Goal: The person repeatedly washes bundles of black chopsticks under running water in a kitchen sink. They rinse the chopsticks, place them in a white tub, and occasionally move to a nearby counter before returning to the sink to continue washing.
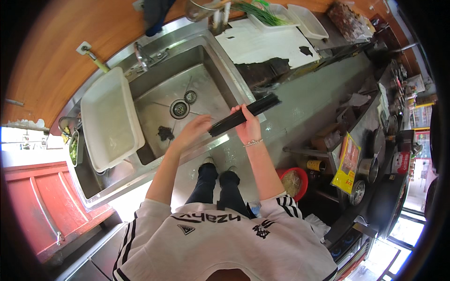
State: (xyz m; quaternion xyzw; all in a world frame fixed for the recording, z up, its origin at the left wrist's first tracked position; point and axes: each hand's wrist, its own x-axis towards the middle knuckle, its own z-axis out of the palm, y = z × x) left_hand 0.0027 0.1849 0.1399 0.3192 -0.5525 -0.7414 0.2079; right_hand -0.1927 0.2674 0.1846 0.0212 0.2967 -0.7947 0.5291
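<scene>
A bundle of long, thin black sticks that look like chopsticks (243,114) lies slantwise across my right hand (248,125), beside the sink's front right corner. My right fingers and thumb are wrapped round its middle. At its left end, over the sink's front edge, is my left hand (199,126). Its fingers are slightly blurred but look stretched out toward the stick ends, and it holds nothing I can see. Beneath lies the steel sink (201,82) with two round drain fittings (180,108). A small dark clump (165,133) rests on its bottom.
A large white plastic tub (110,122) stands tilted over the sink's left part, near the faucet (140,57). Right of the sink is a counter with a white board (262,44), and green stalks (265,15) in a tray. A red basin (300,180) sits on the floor at right.
</scene>
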